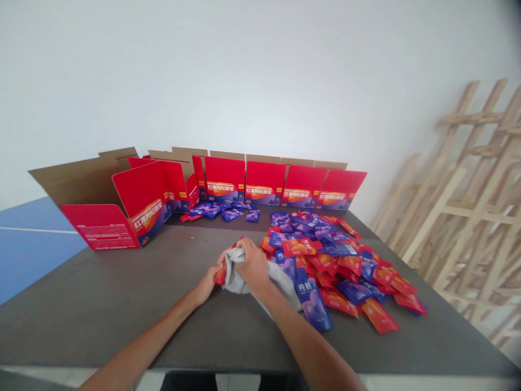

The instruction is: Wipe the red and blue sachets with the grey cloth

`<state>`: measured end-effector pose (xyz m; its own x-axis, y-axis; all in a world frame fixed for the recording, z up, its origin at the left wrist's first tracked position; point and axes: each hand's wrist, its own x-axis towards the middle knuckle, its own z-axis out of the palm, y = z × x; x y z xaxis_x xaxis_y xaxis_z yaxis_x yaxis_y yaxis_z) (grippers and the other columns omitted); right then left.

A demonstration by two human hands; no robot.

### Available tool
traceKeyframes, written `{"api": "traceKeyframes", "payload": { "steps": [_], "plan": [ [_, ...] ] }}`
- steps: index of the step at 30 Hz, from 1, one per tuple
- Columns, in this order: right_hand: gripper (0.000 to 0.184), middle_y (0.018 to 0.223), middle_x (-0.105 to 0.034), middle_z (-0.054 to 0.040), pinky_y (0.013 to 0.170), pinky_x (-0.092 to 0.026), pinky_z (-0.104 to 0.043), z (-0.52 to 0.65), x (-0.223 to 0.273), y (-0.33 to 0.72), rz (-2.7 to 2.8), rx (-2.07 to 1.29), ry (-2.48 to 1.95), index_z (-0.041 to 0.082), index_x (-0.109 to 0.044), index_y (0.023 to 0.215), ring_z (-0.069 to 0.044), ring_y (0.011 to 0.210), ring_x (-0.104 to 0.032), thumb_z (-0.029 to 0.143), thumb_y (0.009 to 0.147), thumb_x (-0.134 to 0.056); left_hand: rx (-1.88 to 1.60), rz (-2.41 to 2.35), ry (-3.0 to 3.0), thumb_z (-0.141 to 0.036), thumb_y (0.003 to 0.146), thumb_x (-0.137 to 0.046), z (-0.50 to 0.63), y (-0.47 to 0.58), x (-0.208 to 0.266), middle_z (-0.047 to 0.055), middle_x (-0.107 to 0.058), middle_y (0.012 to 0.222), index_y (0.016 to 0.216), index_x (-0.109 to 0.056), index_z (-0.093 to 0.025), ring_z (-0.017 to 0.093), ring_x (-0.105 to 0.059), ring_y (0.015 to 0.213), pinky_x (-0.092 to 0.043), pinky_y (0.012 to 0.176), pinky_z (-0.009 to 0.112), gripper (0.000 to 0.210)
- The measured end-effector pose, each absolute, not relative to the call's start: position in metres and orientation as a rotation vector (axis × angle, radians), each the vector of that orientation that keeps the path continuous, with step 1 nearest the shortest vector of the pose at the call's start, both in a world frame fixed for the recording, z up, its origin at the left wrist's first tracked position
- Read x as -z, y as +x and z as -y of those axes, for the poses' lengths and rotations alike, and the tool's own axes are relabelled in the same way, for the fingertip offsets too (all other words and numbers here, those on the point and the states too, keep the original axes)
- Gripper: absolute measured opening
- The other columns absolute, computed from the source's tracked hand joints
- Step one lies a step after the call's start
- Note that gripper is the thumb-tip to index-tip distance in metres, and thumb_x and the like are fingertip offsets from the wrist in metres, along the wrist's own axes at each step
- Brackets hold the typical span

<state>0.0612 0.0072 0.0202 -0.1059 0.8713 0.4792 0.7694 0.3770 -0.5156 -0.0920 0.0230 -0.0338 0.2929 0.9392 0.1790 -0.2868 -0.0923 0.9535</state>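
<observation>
My left hand (208, 282) is closed on a red pouch (220, 276), of which only the edges show past the fingers and cloth. Bunched in my right hand (253, 264) is a light grey cloth (236, 279), pressed against the pouch. The cloth's loose end trails right, touching a purple pouch (312, 304). Both hands are over the middle of the dark table. Just right of them spreads a heap of red and purple pouches (325, 247).
Open red cartons (266, 184) line the table's back edge, with larger ones (101, 225) at the left. Several purple pouches (232, 213) lie before them. Wooden easels (456, 212) lean by the right wall. A blue surface (36, 239) adjoins the table (122, 304) at left.
</observation>
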Motion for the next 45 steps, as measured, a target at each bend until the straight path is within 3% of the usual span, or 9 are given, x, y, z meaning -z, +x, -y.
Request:
{"api": "traceKeyframes", "payload": {
  "steps": [7,11,14,17,22,28,37,42,45],
  "plan": [
    [0.012,0.1,-0.064,0.0002,0.073,-0.041,-0.024,-0.007,-0.016,0.06,2.016,-0.235,-1.293,0.023,-0.053,0.098,-0.016,0.091,-0.062,0.019,0.087,-0.051,-1.222,-0.664,1.16,-0.043,0.075,-0.057,-0.017,-0.09,0.024,0.006,-0.063,0.128,0.132,-0.056,-0.024,0.03,-0.056,0.12,-0.043,0.101,0.04,0.06],
    [0.021,0.105,-0.065,0.0022,0.066,-0.038,-0.024,0.004,-0.015,0.049,2.296,-0.227,-1.196,0.025,-0.054,0.1,-0.015,0.087,-0.063,0.016,0.082,-0.055,-1.249,-0.748,0.933,-0.037,0.079,-0.062,-0.018,-0.095,0.01,0.003,-0.07,0.107,0.134,-0.053,-0.026,0.021,-0.066,0.092,-0.052,0.082,0.032,0.057],
    [0.02,0.106,-0.065,0.0021,0.066,-0.037,-0.024,0.008,-0.02,0.05,2.273,-0.217,-1.177,0.025,-0.054,0.101,-0.016,0.091,-0.063,0.017,0.083,-0.054,-1.269,-0.748,0.743,-0.025,0.077,-0.072,-0.024,-0.1,0.006,-0.001,-0.07,0.087,0.12,-0.06,-0.022,0.012,-0.065,0.069,-0.053,0.066,0.023,0.044],
    [0.018,0.105,-0.065,0.0011,0.068,-0.038,-0.023,0.007,-0.024,0.054,2.216,-0.195,-1.181,0.024,-0.054,0.102,-0.016,0.093,-0.063,0.018,0.085,-0.052,-1.332,-0.732,0.668,-0.015,0.074,-0.076,-0.031,-0.104,0.007,-0.002,-0.069,0.079,0.109,-0.062,-0.018,0.01,-0.064,0.059,-0.053,0.059,0.021,0.037],
    [0.025,0.111,-0.064,-0.0007,0.068,-0.039,-0.025,0.008,-0.025,0.053,2.273,-0.141,-1.211,0.025,-0.055,0.108,-0.017,0.09,-0.064,0.019,0.084,-0.053,-1.338,-0.762,0.703,-0.015,0.081,-0.071,-0.031,-0.103,0.004,0.007,-0.074,0.092,0.113,-0.063,-0.015,0.016,-0.071,0.073,-0.057,0.07,0.026,0.033],
    [0.024,0.108,-0.064,-0.0004,0.066,-0.039,-0.026,0.005,-0.022,0.051,2.277,-0.112,-1.342,0.026,-0.054,0.106,-0.017,0.088,-0.063,0.017,0.084,-0.052,-1.023,-0.585,0.689,-0.033,0.09,-0.062,-0.018,-0.096,0.004,0.013,-0.073,0.111,0.123,-0.063,-0.014,0.025,-0.07,0.1,-0.053,0.091,0.036,0.038],
    [0.025,0.108,-0.062,0.0002,0.068,-0.04,-0.026,-0.002,-0.028,0.06,2.027,-0.105,-1.507,0.027,-0.053,0.105,-0.016,0.086,-0.063,0.013,0.085,-0.05,-0.992,-0.562,0.754,-0.022,0.087,-0.064,-0.011,-0.096,0.009,0.01,-0.074,0.106,0.119,-0.068,-0.017,0.026,-0.069,0.101,-0.052,0.093,0.036,0.033],
    [0.024,0.109,-0.064,0.0009,0.068,-0.041,-0.027,0.005,-0.022,0.049,2.332,-0.127,-1.326,0.027,-0.052,0.107,-0.018,0.088,-0.064,0.019,0.084,-0.054,-1.008,-0.581,0.656,-0.04,0.092,-0.056,-0.016,-0.101,0.0,0.013,-0.073,0.111,0.13,-0.061,-0.015,0.027,-0.069,0.102,-0.051,0.096,0.04,0.046],
    [0.025,0.112,-0.063,0.0003,0.069,-0.042,-0.027,0.006,-0.022,0.047,2.358,-0.12,-1.331,0.026,-0.052,0.108,-0.018,0.089,-0.065,0.019,0.085,-0.054,-0.98,-0.572,0.64,-0.041,0.093,-0.054,-0.017,-0.103,-0.001,0.013,-0.072,0.113,0.135,-0.058,-0.015,0.027,-0.069,0.103,-0.05,0.097,0.04,0.049]
  ]
}}
